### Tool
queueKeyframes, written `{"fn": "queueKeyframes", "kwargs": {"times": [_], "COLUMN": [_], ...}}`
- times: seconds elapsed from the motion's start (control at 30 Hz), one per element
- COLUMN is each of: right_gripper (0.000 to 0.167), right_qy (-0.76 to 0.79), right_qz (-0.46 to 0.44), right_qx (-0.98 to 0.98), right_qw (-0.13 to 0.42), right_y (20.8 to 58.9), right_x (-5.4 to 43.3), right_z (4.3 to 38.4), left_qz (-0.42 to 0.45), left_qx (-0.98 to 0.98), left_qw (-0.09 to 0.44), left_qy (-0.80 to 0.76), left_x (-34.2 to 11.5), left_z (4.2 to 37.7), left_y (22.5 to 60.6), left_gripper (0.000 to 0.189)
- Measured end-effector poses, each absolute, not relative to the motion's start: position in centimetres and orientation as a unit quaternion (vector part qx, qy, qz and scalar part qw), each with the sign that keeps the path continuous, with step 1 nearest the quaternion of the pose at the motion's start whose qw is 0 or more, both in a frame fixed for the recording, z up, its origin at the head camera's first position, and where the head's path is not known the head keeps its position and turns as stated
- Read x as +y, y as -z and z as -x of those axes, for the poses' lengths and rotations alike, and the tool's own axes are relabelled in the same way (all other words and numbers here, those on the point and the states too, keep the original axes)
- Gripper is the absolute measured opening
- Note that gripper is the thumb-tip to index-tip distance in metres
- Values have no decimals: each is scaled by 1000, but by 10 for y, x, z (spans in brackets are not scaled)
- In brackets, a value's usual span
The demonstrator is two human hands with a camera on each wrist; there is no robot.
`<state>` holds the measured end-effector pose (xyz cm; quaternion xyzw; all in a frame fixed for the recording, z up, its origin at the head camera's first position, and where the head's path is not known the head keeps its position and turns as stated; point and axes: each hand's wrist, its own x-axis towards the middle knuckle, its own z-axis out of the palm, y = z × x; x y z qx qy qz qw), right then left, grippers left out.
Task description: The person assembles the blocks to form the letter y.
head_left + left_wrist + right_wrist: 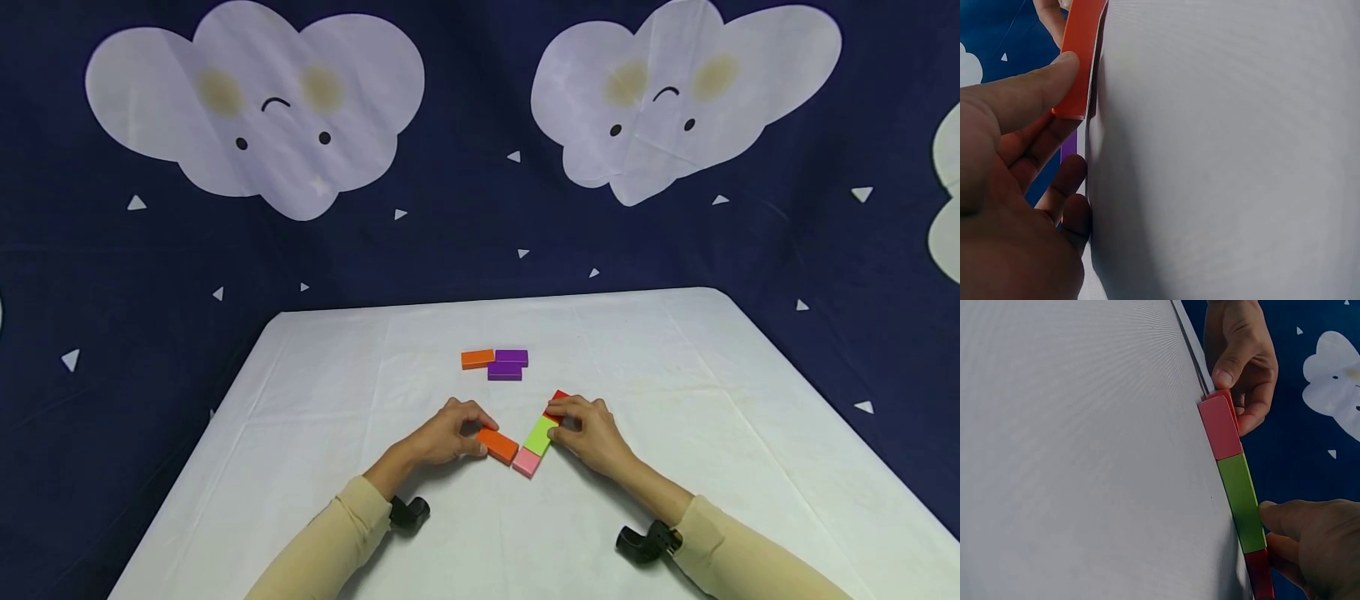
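Pinches the near orange block (pixel 498 447) in the left hand (pixel 450 432), by the end farther from the lime-green block (pixel 538 437) and to the left of it. Bends the right hand (pixel 592 433) over the opposite side: thumb against the lime-green block's right edge, fingers across the red block (pixel 561 394) at its far end, grasping both around the seam.

Points the near orange block's long axis rightward and toward the person, at the pink block (pixel 527 462) on the lime-green block's near end, slantwise to that row, making a V; whether touching or just short of it, cannot tell.

Beyond the lime-green block and to its left, a far orange block (pixel 477 359) beside two purple blocks (pixel 512 357). Under everything, a faintly creased white tablecloth (pixel 600 533); behind, a dark-blue cloud-print backdrop (pixel 465 233).
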<state>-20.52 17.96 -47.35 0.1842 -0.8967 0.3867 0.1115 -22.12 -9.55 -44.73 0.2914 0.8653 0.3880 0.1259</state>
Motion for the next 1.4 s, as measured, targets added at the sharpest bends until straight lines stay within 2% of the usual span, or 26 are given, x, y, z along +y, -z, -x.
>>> {"fn": "queueKeyframes", "kwargs": {"times": [1.4], "right_gripper": [33], "right_qy": [-390], "right_qz": [-183], "right_qx": [-895], "right_qw": [114], "right_y": [473], "right_x": [179], "right_z": [204], "left_qz": [-296], "left_qx": [865], "left_qw": [129], "left_qy": [-384], "left_x": [-93], "left_z": [221], "left_y": [447], "left_gripper": [31]}}
